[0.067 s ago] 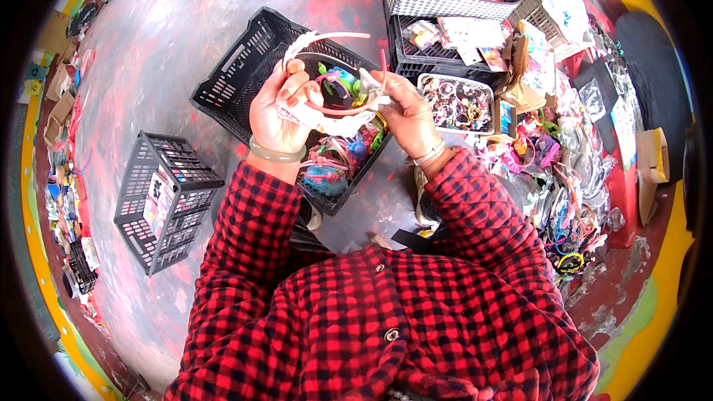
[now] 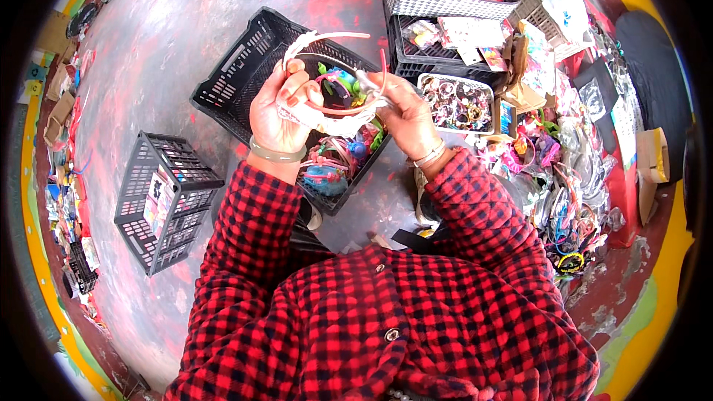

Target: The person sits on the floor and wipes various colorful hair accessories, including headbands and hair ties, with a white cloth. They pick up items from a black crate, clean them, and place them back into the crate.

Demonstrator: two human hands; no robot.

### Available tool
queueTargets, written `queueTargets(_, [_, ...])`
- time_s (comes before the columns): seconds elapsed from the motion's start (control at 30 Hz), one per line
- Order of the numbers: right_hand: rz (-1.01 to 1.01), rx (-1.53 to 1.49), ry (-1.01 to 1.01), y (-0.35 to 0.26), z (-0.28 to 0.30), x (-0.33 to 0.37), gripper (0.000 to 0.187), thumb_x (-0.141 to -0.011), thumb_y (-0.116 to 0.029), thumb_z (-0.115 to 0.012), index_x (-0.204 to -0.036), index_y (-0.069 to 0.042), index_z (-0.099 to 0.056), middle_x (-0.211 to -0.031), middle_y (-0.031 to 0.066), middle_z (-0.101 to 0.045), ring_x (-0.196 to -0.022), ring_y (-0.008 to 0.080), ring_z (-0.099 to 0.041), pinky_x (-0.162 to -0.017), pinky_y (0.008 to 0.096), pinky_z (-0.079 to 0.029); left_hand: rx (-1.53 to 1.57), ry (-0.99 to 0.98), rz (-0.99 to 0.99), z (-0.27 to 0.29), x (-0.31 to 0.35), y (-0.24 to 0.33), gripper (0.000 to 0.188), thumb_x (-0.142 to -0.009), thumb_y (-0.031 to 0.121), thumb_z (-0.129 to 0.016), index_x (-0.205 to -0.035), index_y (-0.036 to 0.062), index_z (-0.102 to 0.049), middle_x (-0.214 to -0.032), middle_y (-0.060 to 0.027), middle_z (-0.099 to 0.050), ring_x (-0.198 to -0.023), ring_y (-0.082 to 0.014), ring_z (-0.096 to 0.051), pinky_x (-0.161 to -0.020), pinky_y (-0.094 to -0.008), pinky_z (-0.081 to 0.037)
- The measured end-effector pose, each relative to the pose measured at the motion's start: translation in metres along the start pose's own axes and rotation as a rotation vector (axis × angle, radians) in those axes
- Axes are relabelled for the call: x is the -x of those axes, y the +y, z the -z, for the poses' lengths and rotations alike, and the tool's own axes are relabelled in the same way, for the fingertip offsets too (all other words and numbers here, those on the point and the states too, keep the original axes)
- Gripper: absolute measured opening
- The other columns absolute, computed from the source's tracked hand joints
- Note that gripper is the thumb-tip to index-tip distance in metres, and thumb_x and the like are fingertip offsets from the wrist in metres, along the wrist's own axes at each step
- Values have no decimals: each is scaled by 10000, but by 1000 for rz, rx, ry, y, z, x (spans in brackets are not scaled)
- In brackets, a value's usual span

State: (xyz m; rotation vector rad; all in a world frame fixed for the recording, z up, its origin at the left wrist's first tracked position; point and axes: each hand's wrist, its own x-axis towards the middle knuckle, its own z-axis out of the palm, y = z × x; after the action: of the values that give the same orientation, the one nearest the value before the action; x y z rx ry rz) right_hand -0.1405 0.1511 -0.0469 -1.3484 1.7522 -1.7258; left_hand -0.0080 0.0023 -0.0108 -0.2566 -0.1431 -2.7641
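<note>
My left hand point(image 2: 286, 104) is closed around several headbands point(image 2: 327, 35), pale pink and white, with their curved ends sticking out to the right. A white lacy strip point(image 2: 338, 125) hangs along the lower side of this bunch. Thumb and fingers of my right hand point(image 2: 407, 110) pinch the bunch's right end, where a pinkish band end rises past the fingertips. Exactly which band they grip is hard to make out. Under both hands stands a black plastic crate point(image 2: 230, 78), tilted in view, holding colourful hair accessories point(image 2: 327, 167).
At the left is a smaller black crate point(image 2: 167, 200) with a printed card inside. Stacked crates point(image 2: 445, 4) stand at the far right, by a white tray point(image 2: 456, 102) of small hair ties. Heaped bagged accessories point(image 2: 579, 193) line the right side.
The fingers of my right hand have shifted slightly at the bunch's right end. My left hand and the headbands in it stay in place.
</note>
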Motion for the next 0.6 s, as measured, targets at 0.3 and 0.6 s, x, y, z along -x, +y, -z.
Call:
queueTargets(0.3, [199, 31, -368, -2, -5, 8, 233, -711, -11, -603, -943, -30, -585, -902, 118, -564, -855, 288, -544, -734, 327, -445, -37, 204, -86, 9, -3, -4, 356, -898, 336, -420, -894, -16, -475, -616, -9, -419, -582, -123, -435, -784, -318, -422])
queueTargets(0.6, [187, 191, -389, -2, -3, 9, 150, -740, -39, -577, -886, -12, -551, -810, 139, -525, -772, 320, -522, -669, 371, -429, -227, 465, -175, 12, -9, -26, 348, -776, 372, -620, -816, 41, -519, -750, -78, -526, -702, -200, -510, -833, -383, -416])
